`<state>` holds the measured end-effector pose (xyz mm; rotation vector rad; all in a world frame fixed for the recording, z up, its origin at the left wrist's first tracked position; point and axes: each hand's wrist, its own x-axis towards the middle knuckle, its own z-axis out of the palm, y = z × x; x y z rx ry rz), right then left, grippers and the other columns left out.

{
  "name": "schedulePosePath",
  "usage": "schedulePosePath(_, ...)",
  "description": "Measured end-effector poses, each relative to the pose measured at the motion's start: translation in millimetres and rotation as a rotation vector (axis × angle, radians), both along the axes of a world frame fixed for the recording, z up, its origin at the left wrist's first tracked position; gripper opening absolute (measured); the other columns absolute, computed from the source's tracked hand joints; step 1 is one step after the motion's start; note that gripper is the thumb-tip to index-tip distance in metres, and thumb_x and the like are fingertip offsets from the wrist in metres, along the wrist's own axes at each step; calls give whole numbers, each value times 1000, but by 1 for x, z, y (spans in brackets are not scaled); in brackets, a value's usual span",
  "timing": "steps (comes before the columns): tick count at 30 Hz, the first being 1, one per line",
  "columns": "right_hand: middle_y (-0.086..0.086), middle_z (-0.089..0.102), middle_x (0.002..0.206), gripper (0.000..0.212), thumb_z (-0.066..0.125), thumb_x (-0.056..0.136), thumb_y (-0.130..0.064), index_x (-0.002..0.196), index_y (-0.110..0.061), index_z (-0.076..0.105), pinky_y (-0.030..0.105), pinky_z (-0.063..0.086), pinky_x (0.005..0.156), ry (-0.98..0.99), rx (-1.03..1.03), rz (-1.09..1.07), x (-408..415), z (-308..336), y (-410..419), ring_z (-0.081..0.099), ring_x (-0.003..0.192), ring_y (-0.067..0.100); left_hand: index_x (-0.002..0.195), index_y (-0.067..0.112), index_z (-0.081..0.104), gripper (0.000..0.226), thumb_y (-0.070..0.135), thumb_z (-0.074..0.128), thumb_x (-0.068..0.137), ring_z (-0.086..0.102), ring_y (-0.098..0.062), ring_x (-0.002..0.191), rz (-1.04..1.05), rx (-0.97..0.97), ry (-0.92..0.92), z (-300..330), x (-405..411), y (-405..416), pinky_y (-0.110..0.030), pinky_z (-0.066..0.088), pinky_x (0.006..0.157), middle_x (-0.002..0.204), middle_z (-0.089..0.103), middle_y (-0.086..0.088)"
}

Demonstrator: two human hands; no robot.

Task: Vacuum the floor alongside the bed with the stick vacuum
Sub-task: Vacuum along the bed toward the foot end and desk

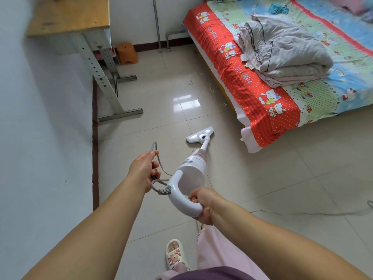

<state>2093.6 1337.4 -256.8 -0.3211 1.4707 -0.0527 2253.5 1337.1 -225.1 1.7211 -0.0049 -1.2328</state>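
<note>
From the head view, my right hand (202, 205) clenches the looped handle of the white plastic stick vacuum (190, 174), whose floor head sits on the beige floor tiles (262, 178) near the red-sheeted bed (252, 91). My left hand (144, 168) grips its grey cord (159, 164), partly hidden.

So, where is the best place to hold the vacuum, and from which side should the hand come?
Take the curved loop handle at the rear of the vacuum, from behind and above, fingers wrapped through the loop. The body slopes down toward the floor head, so the handle is its highest, nearest part. The right hand holds it so; the left hand holds the cord aside.
</note>
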Motion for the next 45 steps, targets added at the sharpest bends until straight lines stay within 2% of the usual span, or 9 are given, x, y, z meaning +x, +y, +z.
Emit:
schedulePosePath(5,-3,37,34,16,40,84,0,78,-12,49,13,41,35,-64,10,-55,17,1,-23,42,30,9,104,14,58,20,23,41,101,29,-10,42,45,23,1,2,7,3,-17,34,41,64,40,-3)
schedulePosePath(8,0,42,59,18,39,84,1,81,-11,52,18,48,36,-98,26,-130,26,7,-44,44,55,11,104,14,60,19,22,43,100,31,-11,45,85,35,-1,2,8,-9,-20,39,44,66,41,-4)
schedulePosePath(10,-1,39,65,20,38,84,1,80,-12,52,18,49,37,-126,40,-179,29,11,-59,42,58,11,105,13,59,20,22,42,100,30,-8,36,97,29,-7,0,9,-21,-20,39,47,66,41,-3)
schedulePosePath(18,-1,37,62,18,40,84,0,73,-12,49,14,42,33,-253,92,-338,23,12,-128,39,50,11,100,17,58,22,24,38,101,27,-4,29,120,42,-24,-9,2,-82,-15,36,39,62,39,0)
schedulePosePath(24,0,36,59,20,38,86,2,75,-10,48,12,38,32,-258,52,-319,10,9,-182,41,24,12,97,17,59,21,24,38,101,27,-4,28,125,32,-13,-8,-4,-126,-17,36,42,61,39,0)
schedulePosePath(29,0,40,65,16,42,84,0,77,-12,50,14,44,35,-163,49,-209,8,1,-212,43,52,11,91,18,58,23,23,38,101,26,-4,28,136,35,-6,-10,-5,-147,-19,36,45,61,38,0)
schedulePosePath(32,-1,39,65,15,42,85,-1,78,-12,49,14,45,40,-118,32,-118,11,-3,-230,41,55,10,91,18,58,22,23,39,101,26,-5,28,133,39,-3,-12,1,-162,-18,36,44,61,38,0)
schedulePosePath(37,-4,32,34,19,39,86,0,75,-13,47,9,40,36,-46,20,-17,28,-5,-257,34,27,6,93,18,59,22,23,39,101,26,-5,29,126,44,6,-17,24,-190,-16,35,41,61,39,0)
schedulePosePath(45,-5,30,29,21,39,88,-2,72,-15,44,8,35,33,-57,25,-25,94,-21,-303,31,19,5,103,15,58,21,20,38,101,24,-4,26,87,53,52,-32,92,-254,-9,31,34,61,38,-2)
